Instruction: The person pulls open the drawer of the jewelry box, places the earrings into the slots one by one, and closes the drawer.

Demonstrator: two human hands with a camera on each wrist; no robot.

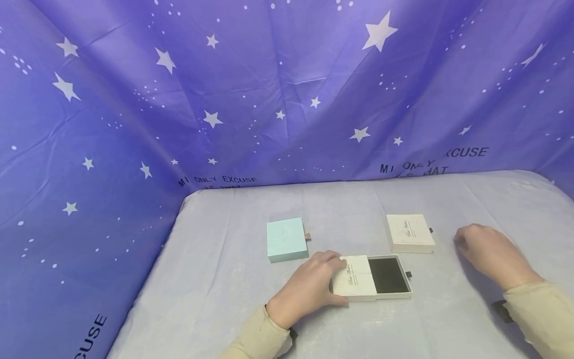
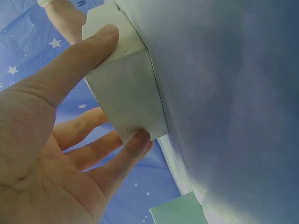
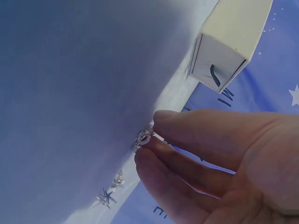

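Observation:
My left hand (image 1: 309, 284) grips the closed end of a white drawer box (image 1: 358, 284) lettered in dark script. In the left wrist view the thumb lies along one side of this white box (image 2: 124, 84) and fingers touch its end and far side. Its tray (image 1: 394, 296) is slid partway out to the right, showing a black lining. Off to the right is my right hand (image 1: 493, 254). In the right wrist view its thumb and fingers pinch a small silver jewelry piece (image 3: 144, 137). More silver pieces with a starfish shape (image 3: 106, 198) show below; whether they are joined cannot be told.
A second white box (image 1: 410, 232), its tray shut, stands behind and between the hands, with a dark pull tab. At the back left sits a mint-green box (image 1: 287, 239) with a brownish tab. A starry purple cloth (image 1: 278, 75) hangs behind the pale-covered table (image 1: 215, 279).

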